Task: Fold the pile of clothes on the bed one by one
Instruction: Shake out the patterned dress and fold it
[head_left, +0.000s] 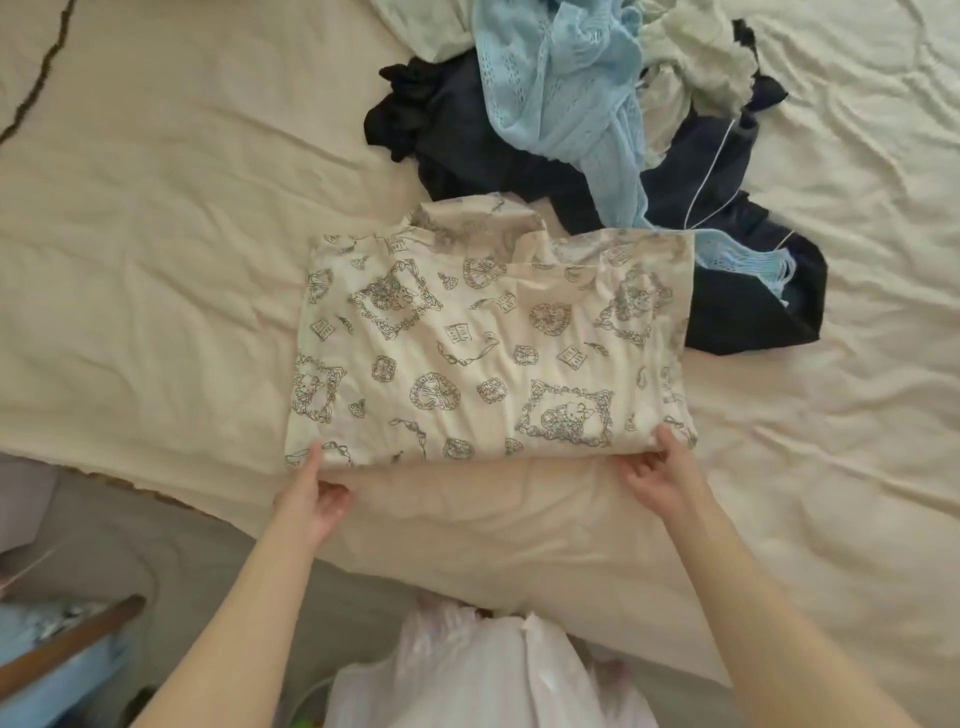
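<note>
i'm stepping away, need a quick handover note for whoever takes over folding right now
Left hand pinches the near left corner of the printed garment; right hand pinches its near right corner.
The garment lies partly folded into a rectangle on the bed.
Behind it sits the unfolded pile: light blue knit, dark pieces, pale items.
Left: finish this fold, then work through the pile.

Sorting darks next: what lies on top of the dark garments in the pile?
A light blue knit drapes across the dark garments, pale clothes above. The printed garment covers their near edge.
</note>
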